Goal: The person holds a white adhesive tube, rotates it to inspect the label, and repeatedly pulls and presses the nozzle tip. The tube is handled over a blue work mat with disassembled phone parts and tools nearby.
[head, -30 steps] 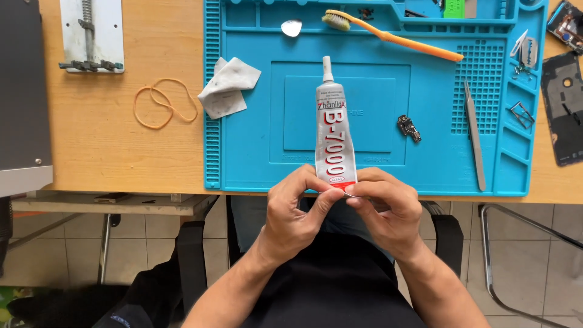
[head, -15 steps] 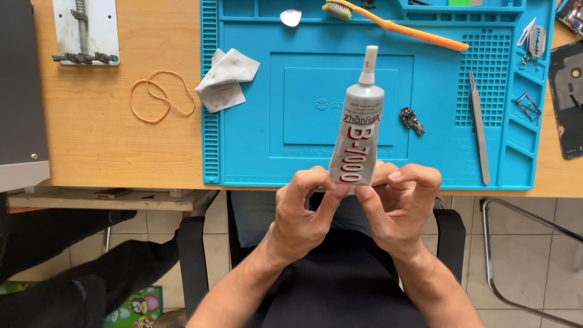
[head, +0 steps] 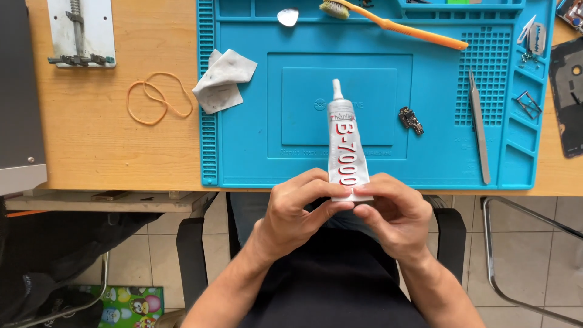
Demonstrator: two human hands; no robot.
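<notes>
Left hand (head: 297, 209): raised in front of the torso, back of the hand turned up toward the viewer, fingers (head: 313, 182) curled inward, thumb and fingertips pinched together at the midline. Left forearm: bare, rising from the lower left, wrist bent slightly inward.

Right hand (head: 395, 212): level with the left and just beside it, fingers bent and drawn in, fingertips meeting those of the left hand. Right forearm: bare, rising from the lower right, wrist nearly straight.

Both hands: closed in a pinch grip, knuckles outward, fingertips touching between them.
</notes>
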